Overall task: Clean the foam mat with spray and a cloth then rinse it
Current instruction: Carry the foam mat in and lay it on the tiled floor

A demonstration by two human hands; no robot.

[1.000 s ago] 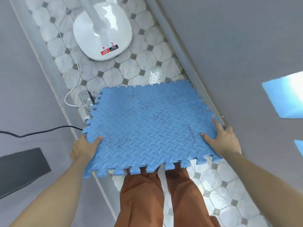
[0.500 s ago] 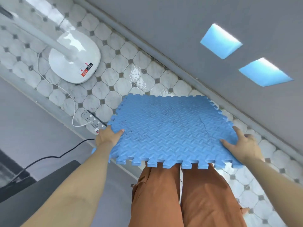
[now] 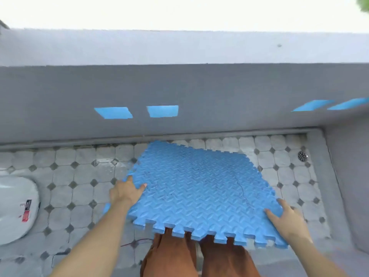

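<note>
Swung from beside the fan base toward frame centre, foam mat (image 3: 201, 194) is gripped at opposite edges by left hand (image 3: 124, 191) and right hand (image 3: 287, 218).

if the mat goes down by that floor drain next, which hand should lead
Right. The right hand grips the foam mat on the side toward the floor drain; the left hand holds the opposite edge.

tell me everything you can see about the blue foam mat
The blue foam mat is a square interlocking tile with puzzle-tooth edges and a raised diamond-plate texture. It looks like soft foam. Thin dark scribbled marks and a crack-like line show on its top. It is held roughly flat, tilted slightly, above the tiled floor and the person's legs. The left hand grips its left edge and the right hand its near right corner, thumbs on top.
</note>
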